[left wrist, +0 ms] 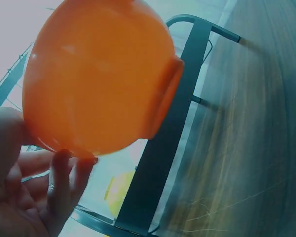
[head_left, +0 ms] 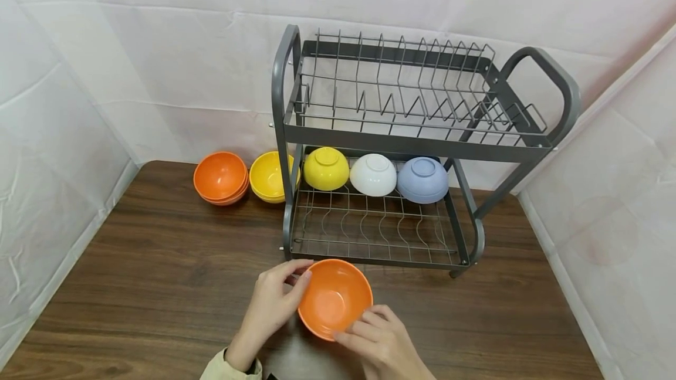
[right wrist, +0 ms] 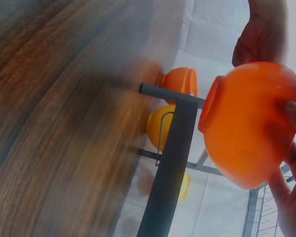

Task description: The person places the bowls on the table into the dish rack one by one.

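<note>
An orange bowl [head_left: 334,301] is held off the table in front of the rack, its inside facing up in the head view. My left hand [head_left: 277,295] grips it at the left rim, thumb along the edge and fingers at the outer side. My right hand [head_left: 380,339] pinches the near right rim. In the left wrist view the bowl's round outside and foot ring [left wrist: 166,98] show above the left fingers [left wrist: 79,175]. From the right wrist, the orange bowl [right wrist: 251,123] has fingers of both hands at its edge.
A dark two-tier dish rack [head_left: 380,260] stands behind the bowl. Its lower tier bears an upside-down yellow bowl [head_left: 326,169], white bowl [head_left: 373,175] and light blue bowl [head_left: 423,180]. Left of it stand stacked orange bowls [head_left: 220,177] and yellow bowls [head_left: 268,177] on the wooden table [head_left: 158,274].
</note>
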{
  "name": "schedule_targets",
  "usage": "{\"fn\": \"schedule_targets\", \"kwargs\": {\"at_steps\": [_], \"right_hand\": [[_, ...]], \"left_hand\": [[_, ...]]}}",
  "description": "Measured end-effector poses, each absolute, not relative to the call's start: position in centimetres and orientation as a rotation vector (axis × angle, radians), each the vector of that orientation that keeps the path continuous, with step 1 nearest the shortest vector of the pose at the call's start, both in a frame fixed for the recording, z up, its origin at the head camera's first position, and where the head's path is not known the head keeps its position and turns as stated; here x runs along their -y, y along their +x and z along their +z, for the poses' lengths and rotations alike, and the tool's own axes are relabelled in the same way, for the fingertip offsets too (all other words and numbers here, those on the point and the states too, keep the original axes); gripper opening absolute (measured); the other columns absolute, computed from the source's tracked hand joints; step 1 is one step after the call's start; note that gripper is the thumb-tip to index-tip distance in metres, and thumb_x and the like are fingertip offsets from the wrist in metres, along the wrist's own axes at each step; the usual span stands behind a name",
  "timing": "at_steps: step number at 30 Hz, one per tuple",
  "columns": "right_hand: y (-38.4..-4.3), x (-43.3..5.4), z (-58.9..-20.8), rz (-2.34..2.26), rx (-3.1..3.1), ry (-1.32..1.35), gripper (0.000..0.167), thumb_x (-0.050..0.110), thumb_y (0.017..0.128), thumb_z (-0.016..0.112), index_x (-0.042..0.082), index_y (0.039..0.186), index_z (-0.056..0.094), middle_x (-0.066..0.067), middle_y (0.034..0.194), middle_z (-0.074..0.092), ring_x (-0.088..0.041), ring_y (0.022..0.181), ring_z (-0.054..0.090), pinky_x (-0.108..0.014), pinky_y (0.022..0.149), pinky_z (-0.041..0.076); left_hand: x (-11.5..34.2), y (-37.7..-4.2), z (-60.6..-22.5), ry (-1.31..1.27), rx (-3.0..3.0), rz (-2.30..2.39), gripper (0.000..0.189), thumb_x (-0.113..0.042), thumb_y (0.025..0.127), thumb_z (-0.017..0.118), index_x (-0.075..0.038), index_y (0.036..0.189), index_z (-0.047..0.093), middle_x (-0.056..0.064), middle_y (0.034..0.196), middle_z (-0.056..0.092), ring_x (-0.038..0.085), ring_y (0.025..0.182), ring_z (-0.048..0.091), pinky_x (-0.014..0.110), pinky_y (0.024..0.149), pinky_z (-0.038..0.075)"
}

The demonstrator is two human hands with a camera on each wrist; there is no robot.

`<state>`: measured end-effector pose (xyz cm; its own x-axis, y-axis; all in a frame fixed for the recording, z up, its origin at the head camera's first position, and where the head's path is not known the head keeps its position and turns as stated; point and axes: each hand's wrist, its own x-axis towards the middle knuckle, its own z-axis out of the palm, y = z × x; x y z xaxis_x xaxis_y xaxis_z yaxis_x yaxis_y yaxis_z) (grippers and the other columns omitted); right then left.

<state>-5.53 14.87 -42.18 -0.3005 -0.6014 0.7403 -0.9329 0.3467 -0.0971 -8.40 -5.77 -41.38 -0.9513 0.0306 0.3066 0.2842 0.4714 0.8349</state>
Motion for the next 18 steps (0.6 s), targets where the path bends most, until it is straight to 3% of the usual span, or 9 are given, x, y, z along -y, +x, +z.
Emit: {"fn": "schedule_targets", "kwargs": {"at_steps": [4, 9, 14, 18], "right_hand": [[-6.1, -14.8, -41.9, 0.927, 1.964, 1.252, 0.029, 0.007, 0.093, 0.041, 0.01, 0.087, 0.069, 0.003, 0.076, 0.065, -0.01, 0.071, 0.056, -0.028, 0.073, 0.041], [-6.7, -14.5, -42.0, 1.272, 1.916, 1.118, 0.012, 0.001, 0.085, 0.058, 0.003, 0.093, 0.067, -0.007, 0.08, 0.065, -0.015, 0.074, 0.056, -0.029, 0.076, 0.039], [-7.1, -13.8, -42.3, 1.522, 1.956, 0.931, 0.036, -0.023, 0.066, 0.06, -0.002, 0.095, 0.065, -0.013, 0.082, 0.063, -0.016, 0.076, 0.057, -0.023, 0.075, 0.042], [-7.7, -13.1, -42.1, 1.748, 1.933, 0.783, 0.027, -0.025, 0.072, 0.055, -0.01, 0.093, 0.061, -0.011, 0.082, 0.061, -0.01, 0.077, 0.056, -0.019, 0.071, 0.045]], "left_hand": [[6.0, -9.6, -41.1, -0.302, 2.3, -1.408, 0.015, -0.003, 0.08, 0.064, -0.002, 0.095, 0.068, 0.004, 0.082, 0.065, 0.01, 0.068, 0.058, 0.018, 0.051, 0.046], [6.7, -12.0, -41.2, -0.243, 2.137, -1.3, 0.029, 0.005, 0.073, 0.067, 0.003, 0.101, 0.064, 0.014, 0.093, 0.06, 0.021, 0.076, 0.058, 0.022, 0.054, 0.05], [7.0, -13.9, -41.5, -0.169, 2.167, -1.29, 0.035, 0.001, 0.073, 0.069, 0.002, 0.107, 0.061, 0.018, 0.1, 0.056, 0.025, 0.081, 0.057, 0.033, 0.059, 0.052], [6.9, -14.7, -41.8, -0.153, 2.184, -1.242, 0.03, 0.003, 0.074, 0.068, 0.001, 0.103, 0.062, 0.017, 0.098, 0.056, 0.026, 0.079, 0.058, 0.036, 0.06, 0.052]]}}
